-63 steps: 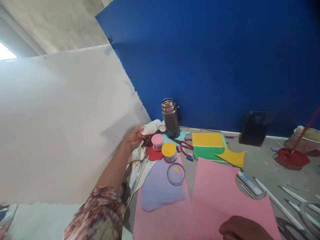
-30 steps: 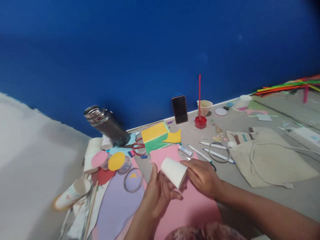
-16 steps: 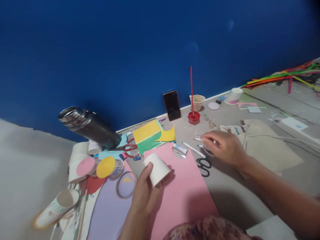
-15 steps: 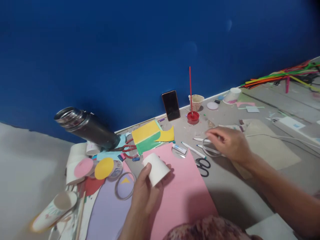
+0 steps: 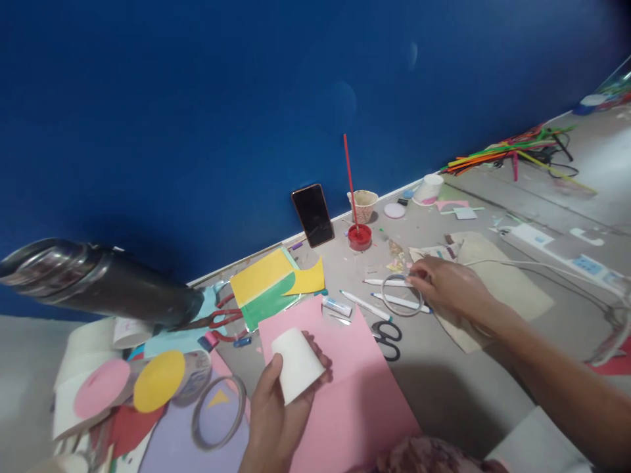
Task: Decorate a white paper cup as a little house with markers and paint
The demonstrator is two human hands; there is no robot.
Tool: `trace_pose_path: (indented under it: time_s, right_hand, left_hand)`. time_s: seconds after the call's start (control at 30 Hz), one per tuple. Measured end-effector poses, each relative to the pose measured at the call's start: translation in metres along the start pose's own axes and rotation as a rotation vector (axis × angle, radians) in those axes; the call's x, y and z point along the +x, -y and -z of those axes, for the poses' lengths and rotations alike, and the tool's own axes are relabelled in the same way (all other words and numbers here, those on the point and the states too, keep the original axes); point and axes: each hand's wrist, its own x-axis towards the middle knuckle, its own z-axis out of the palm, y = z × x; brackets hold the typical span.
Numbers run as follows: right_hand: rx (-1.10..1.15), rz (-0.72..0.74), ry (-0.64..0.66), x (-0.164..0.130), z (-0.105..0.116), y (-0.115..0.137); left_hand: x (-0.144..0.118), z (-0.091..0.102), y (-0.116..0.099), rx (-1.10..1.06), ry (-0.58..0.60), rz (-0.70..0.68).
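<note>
My left hand [image 5: 283, 410] is wrapped around a tilted white paper cup [image 5: 298, 364], held over a pink paper sheet [image 5: 352, 404]. Over the right rim of a grey ring-shaped tape roll [image 5: 386, 304], the fingers of my right hand [image 5: 446, 289] are bent together; what they hold, if anything, is hidden. Beneath the ring lie white markers [image 5: 367, 305]. Black-handled scissors [image 5: 389, 340] rest beside the pink sheet, near a glue stick [image 5: 337, 307].
A dark metal flask [image 5: 133, 282] leans at left, near red-handled pliers [image 5: 217, 320] and another tape ring [image 5: 197, 420]. A phone [image 5: 314, 215] stands against the blue wall. Behind are a red paint pot [image 5: 359, 240] with a brush and an upturned cup [image 5: 428, 190]. A cable [image 5: 537, 266] runs at right.
The view has swung to the right, so the table's things appear further left. My right hand has shifted slightly rightward relative to the tape ring. My left hand still holds the cup.
</note>
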Motion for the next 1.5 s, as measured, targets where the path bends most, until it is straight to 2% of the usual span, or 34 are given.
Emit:
trace_pose_path:
  time_s: [0.1, 0.23, 0.3, 0.47, 0.53, 0.57, 0.7, 0.8, 0.9, 1.0, 1.1, 1.23, 1.33, 1.4, 1.5]
  right_hand:
    - [0.016, 0.051, 0.060, 0.008, -0.003, 0.004]
    - [0.051, 0.069, 0.039, 0.008, 0.000, 0.006]
    - [0.086, 0.118, 0.068, 0.005, 0.005, 0.011]
    - [0.086, 0.403, 0.364, -0.015, 0.017, 0.038]
    - [0.095, 0.460, 0.487, -0.021, 0.017, 0.050]
    - [0.093, 0.463, 0.508, -0.022, 0.016, 0.055]
    - [-0.076, 0.421, 0.379, -0.014, 0.008, 0.072]
    - [-0.194, 0.457, 0.358, -0.008, 0.000, 0.085]
    - [-0.222, 0.469, 0.344, -0.008, -0.007, 0.092]
    - [-0.195, 0.406, 0.306, -0.008, -0.014, 0.089]
    - [-0.068, 0.322, 0.269, -0.006, -0.017, 0.083]
    - [0.352, 0.304, 0.306, -0.004, -0.014, 0.078]
    - [0.635, 0.336, 0.406, -0.007, -0.011, 0.079]
    - [0.726, 0.395, 0.462, -0.011, -0.011, 0.080]
    - [0.726, 0.519, 0.411, -0.011, -0.017, 0.078]
  left_hand:
    - [0.002, 0.003, 0.001, -0.016, 0.017, 0.016]
    - [0.002, 0.004, 0.001, -0.021, 0.074, 0.021]
    - [0.001, 0.003, 0.000, -0.030, 0.100, 0.027]
    - [0.001, 0.004, -0.001, -0.043, 0.105, 0.043]
    - [0.001, 0.004, -0.001, -0.030, 0.104, 0.035]
    - [0.001, 0.003, -0.001, -0.022, 0.105, 0.032]
    - [0.002, 0.001, -0.002, -0.008, 0.102, 0.045]
    - [0.003, 0.001, -0.002, -0.012, 0.113, 0.042]
    - [0.003, 0.002, -0.001, -0.015, 0.131, 0.027]
    - [0.002, 0.004, 0.000, -0.016, 0.142, 0.002]
    - [0.001, 0.005, 0.001, -0.025, 0.166, -0.028]
    - [0.001, 0.005, 0.000, -0.051, 0.164, -0.054]
    - [0.001, 0.003, -0.002, -0.074, 0.140, -0.046]
    - [0.001, 0.001, -0.002, -0.075, 0.122, -0.035]
    - [0.000, -0.001, -0.003, -0.060, 0.114, -0.041]
